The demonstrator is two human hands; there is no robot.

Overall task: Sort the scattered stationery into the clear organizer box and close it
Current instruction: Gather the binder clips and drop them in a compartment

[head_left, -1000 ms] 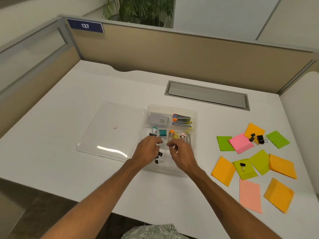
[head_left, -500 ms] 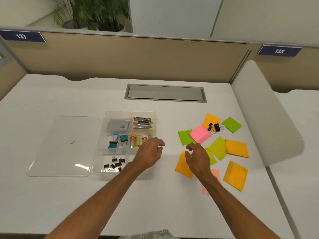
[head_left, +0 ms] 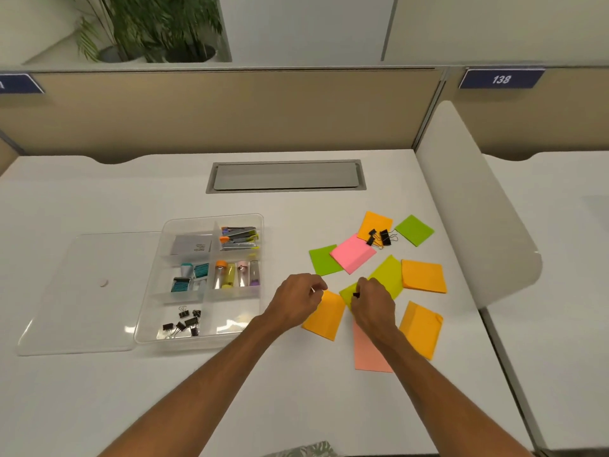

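Right hand (head_left: 372, 301) pinching black binder clip (head_left: 356, 294) on yellow-green note (head_left: 349, 291), left hand (head_left: 298, 300) loosely curled, empty, rectangular clear organizer box (head_left: 150, 311) long axis running away from viewer

The right hand (head_left: 372, 300) pinches a black binder clip (head_left: 356, 294) on a yellow-green note (head_left: 349, 290); the left hand (head_left: 298, 300) curls over an orange note (head_left: 324, 319) on the bench (head_left: 263, 390).
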